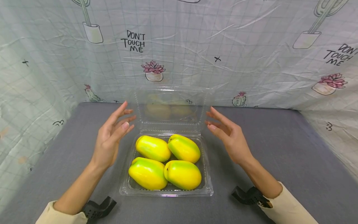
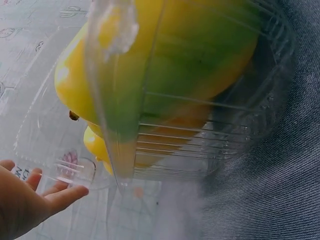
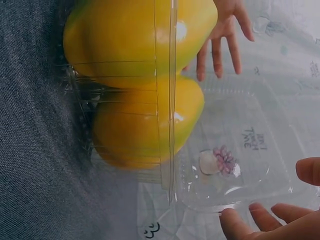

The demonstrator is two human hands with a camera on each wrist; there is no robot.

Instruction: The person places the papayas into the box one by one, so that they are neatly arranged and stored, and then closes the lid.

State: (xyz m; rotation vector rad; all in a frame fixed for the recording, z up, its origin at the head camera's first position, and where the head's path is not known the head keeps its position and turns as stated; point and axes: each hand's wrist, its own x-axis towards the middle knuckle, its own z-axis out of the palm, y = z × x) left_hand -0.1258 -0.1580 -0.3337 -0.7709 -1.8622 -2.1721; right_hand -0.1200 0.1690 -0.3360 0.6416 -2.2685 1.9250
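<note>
A clear plastic clamshell box (image 1: 208,186) lies on the table with its hinged lid (image 1: 170,119) raised at the back. Several yellow-green mangoes (image 1: 181,175) fill the base in two rows. To the left of the lid is my left hand (image 1: 110,137), fingers loosely extended and nothing held. My right hand (image 1: 230,137) mirrors it on the right side, its fingers also loose and empty. In the right wrist view the right fingertips (image 3: 227,215) come close to the lid's edge; whether they touch it I cannot tell.
The grey cloth-covered table (image 1: 274,149) extends to both sides of the box. Behind it hangs a pale curtain (image 1: 190,40) printed with cacti and words, and it also runs along both sides. A black wrist mount (image 1: 99,207) sits near the left sleeve.
</note>
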